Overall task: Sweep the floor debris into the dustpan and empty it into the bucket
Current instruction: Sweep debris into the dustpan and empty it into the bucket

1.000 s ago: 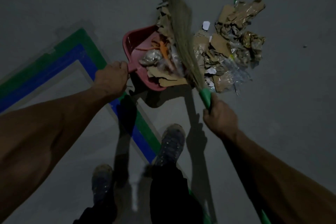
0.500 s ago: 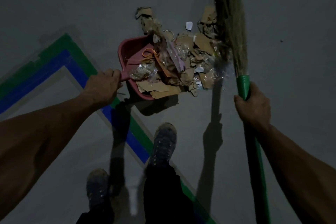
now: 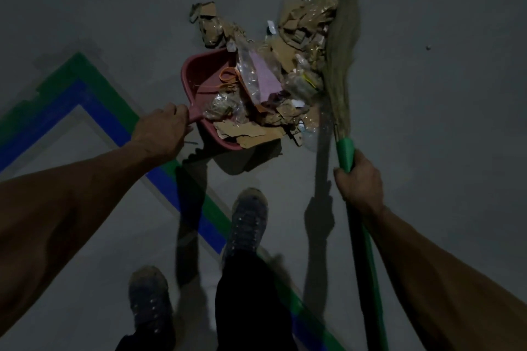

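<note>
Grey floor [image 3: 427, 122] half-cleared: left hand [image 3: 162, 134] grips the part-filled dustpan [image 3: 199, 77], right hand [image 3: 359, 182] clasps the broom [image 3: 340, 45], with debris [image 3: 302, 23] left beyond the pan's mouth and emptying undone

No readable text, labels or numbers anywhere, dim light, debris scraps too blurred to read

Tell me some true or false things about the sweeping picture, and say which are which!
1. The left hand holds the dustpan handle. True.
2. The dustpan is blue. False: it is reddish pink.
3. The right hand grips a green broom handle. True.
4. All the debris is inside the dustpan. False: much cardboard lies on the floor beyond it.
5. The broom bristles are left of the dustpan. False: they are to its right.
</note>
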Motion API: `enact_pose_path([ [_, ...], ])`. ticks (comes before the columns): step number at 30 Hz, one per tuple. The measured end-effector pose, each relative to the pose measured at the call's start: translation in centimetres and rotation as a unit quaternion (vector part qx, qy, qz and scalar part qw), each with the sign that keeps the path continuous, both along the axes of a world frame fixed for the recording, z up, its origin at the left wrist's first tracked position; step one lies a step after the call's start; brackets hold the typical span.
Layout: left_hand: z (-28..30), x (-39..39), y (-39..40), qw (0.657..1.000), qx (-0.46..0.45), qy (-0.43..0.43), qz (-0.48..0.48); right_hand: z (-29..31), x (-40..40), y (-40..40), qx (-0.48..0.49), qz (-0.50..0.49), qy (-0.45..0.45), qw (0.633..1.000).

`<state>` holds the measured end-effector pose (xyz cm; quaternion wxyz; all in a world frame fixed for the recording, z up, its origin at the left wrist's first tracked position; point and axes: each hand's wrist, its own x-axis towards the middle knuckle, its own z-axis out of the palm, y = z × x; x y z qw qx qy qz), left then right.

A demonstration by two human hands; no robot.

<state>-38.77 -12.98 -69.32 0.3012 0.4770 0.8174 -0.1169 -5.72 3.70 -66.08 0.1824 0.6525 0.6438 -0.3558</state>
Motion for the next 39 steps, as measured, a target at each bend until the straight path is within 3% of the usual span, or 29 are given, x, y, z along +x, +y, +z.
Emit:
enact_pose_path([
  [6, 0.6, 0.5, -0.1, 1.000, -0.006, 0.005, 0.006, 2.4, 0.9, -1.4, 0.043, 0.037, 0.025, 0.998],
  [11, 1.4, 0.9, -2.1, 0.996, -0.019, 0.008, 0.087, 4.0, -0.4, 2.9, 0.089, 0.058, 0.037, 0.994],
  [16, 1.6, 1.3, -2.6, 0.992, -0.030, 0.009, 0.124, 2.7, -4.4, 5.8, 0.045, 0.081, 0.016, 0.996],
  [21, 1.1, 1.2, -1.2, 0.995, -0.014, 0.008, 0.099, 0.9, -5.0, 2.4, 0.023, 0.173, -0.022, 0.984],
  [32, 0.4, 1.0, -1.2, 0.995, -0.038, 0.026, 0.092, 0.7, -4.2, -5.2, 0.001, 0.253, 0.004, 0.967],
  [39, 0.6, 1.4, -3.3, 0.993, -0.017, 0.027, 0.114, 2.3, -3.8, -3.7, 0.032, 0.228, 0.008, 0.973],
])
